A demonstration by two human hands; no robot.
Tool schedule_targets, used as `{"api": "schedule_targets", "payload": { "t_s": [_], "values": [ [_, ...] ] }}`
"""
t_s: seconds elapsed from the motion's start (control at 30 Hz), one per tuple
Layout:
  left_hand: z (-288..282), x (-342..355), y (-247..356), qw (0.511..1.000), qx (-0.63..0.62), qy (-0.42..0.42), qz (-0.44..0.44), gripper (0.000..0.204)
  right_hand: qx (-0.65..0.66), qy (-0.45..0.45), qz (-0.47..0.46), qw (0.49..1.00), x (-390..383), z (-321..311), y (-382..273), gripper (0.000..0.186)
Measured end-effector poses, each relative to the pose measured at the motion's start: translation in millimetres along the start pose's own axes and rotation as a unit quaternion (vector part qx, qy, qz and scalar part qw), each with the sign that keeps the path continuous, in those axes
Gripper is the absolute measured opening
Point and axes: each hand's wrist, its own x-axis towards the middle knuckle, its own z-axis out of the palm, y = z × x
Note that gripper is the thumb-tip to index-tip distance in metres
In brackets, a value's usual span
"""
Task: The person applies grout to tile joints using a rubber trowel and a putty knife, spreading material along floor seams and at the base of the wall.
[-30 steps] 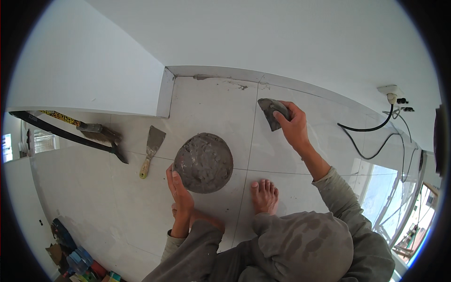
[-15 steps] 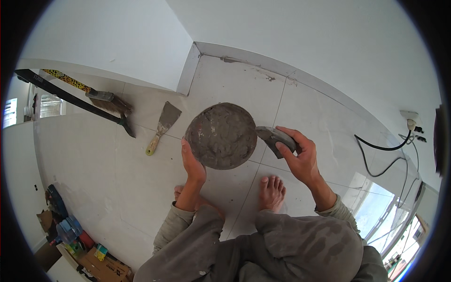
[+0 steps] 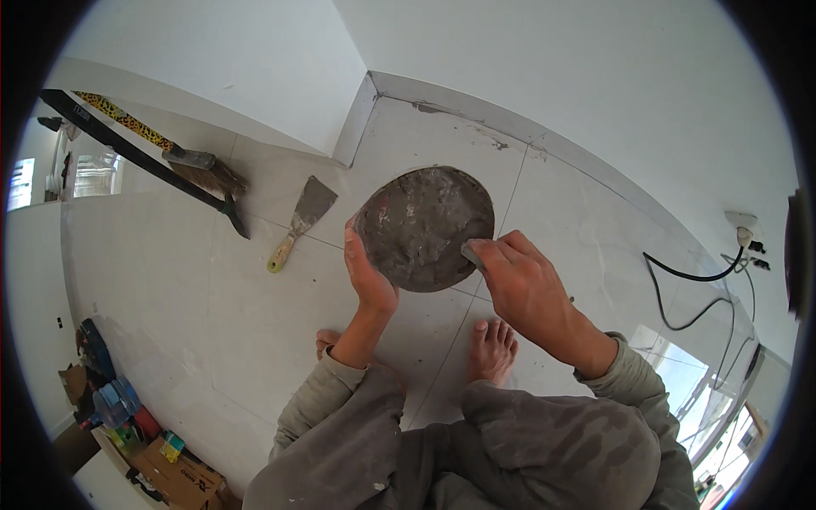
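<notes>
A round bowl [image 3: 425, 228] full of thick grey mortar is tilted toward me above the tiled floor. My left hand [image 3: 371, 274] is closed on its left rim and side, with the fingers mostly hidden behind it. At the bowl's right edge, my right hand [image 3: 520, 276] grips a curved grey scraper-like piece [image 3: 473, 255], whose tip touches the rim or the mortar there. Most of that piece is hidden by my fingers. Left of the bowl, a putty knife [image 3: 304, 221] with a yellowish handle and a dirty blade lies on the floor.
A broom [image 3: 204, 168] and a black-handled tool [image 3: 144, 153] lean in at the left. White walls meet in a corner [image 3: 361, 119] ahead. A black cable [image 3: 688, 270] hangs from a wall outlet at right. A cardboard box [image 3: 183, 476] and bottles [image 3: 115, 401] stand at lower left.
The bowl has shifted slightly right and tilted more. My right hand has turned over and brought the curved piece in against the bowl's right edge.
</notes>
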Motion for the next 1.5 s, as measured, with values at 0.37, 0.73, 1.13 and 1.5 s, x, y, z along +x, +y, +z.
{"api": "schedule_targets", "payload": {
  "t_s": [0.37,0.73,1.13,1.5],
  "values": [
    [26.4,-3.2,5.7,0.986,0.044,0.155,-0.044,0.078,-0.034,-0.039,-0.113,0.992,-3.3,12.8,-20.9,0.041],
    [22.5,-9.4,6.5,0.981,0.018,0.177,-0.071,0.074,0.378,-0.093,0.216,0.895,6.6,15.3,-12.0,0.026],
    [-91.9,-35.8,-24.1,0.974,0.148,0.149,-0.086,0.070,0.698,0.086,0.350,0.619,64.9,65.5,49.7,0.038],
    [-114.8,-78.6,-3.3,0.919,0.315,0.169,-0.163,0.072,0.625,0.192,0.425,0.626,224.8,137.9,60.4,0.026]
  ]
}}
